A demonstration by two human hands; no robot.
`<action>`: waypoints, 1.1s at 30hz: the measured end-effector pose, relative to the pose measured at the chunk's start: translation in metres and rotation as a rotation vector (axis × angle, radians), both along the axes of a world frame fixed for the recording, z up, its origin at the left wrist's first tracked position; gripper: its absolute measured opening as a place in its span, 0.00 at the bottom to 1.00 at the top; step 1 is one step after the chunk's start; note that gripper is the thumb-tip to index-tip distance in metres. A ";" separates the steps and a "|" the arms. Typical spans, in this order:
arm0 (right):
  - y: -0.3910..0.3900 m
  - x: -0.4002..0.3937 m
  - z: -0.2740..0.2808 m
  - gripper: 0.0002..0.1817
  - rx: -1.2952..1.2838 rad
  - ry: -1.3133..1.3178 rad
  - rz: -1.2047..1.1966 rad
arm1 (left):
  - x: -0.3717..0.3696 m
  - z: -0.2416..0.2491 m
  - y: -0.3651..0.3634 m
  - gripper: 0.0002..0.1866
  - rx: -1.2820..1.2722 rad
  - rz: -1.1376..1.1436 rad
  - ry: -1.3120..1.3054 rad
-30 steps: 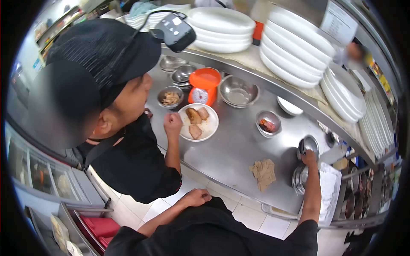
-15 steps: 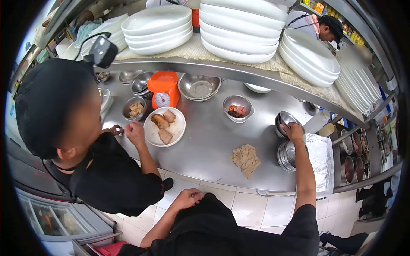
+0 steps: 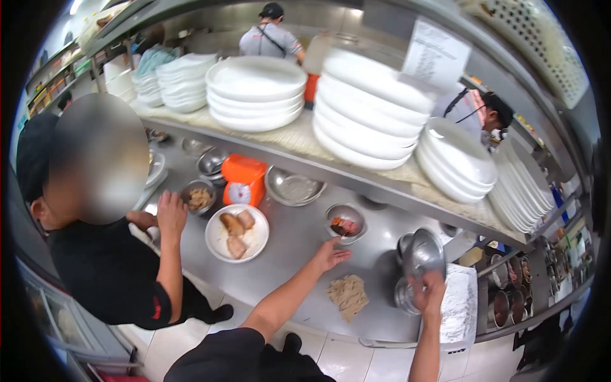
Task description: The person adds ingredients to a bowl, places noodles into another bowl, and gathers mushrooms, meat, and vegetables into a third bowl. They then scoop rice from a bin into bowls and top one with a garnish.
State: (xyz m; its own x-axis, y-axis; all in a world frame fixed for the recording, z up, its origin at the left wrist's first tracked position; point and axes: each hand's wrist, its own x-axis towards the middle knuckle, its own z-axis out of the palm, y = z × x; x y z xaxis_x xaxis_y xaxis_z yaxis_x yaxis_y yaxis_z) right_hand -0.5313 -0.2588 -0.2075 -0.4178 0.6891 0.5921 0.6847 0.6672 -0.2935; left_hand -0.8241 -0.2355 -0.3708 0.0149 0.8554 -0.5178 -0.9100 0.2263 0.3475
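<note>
My right hand [image 3: 430, 290] grips the rim of a metal bowl [image 3: 425, 254], tilted on its side above the counter. Right by it are the stacked metal bowls [image 3: 405, 297], partly covered by my hand and the held bowl. My left hand [image 3: 331, 254] reaches over the counter with fingers stretched out, holding nothing. Just beyond its fingertips sits a small metal bowl [image 3: 345, 224] with pink meat and dark and orange bits in it. A crumpled beige cloth [image 3: 347, 298] lies between my two arms.
A co-worker [image 3: 108, 267] stands at the left by a white plate [image 3: 214, 253] of cooked meat pieces. Behind it is an orange scale [image 3: 244, 178]. A shelf [image 3: 356, 180] with stacked white plates [image 3: 375, 108] overhangs the counter. A white-dusted tray [image 3: 459, 305] lies right.
My left hand has come from near my body out towards the bowl of meat, opening its fingers. My right hand has lifted and tilted a metal bowl. The view has tipped up.
</note>
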 end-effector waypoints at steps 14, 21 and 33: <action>-0.165 0.000 -0.024 0.14 -0.396 0.248 0.020 | 0.019 -0.049 0.080 0.24 0.029 0.160 0.073; -0.158 -0.012 -0.022 0.11 -0.589 0.165 0.226 | 0.031 -0.021 -0.080 0.25 -0.066 -0.381 0.600; -0.167 -0.043 -0.048 0.10 -0.672 -0.349 0.650 | 0.047 -0.005 -0.254 0.22 -0.075 -0.816 0.282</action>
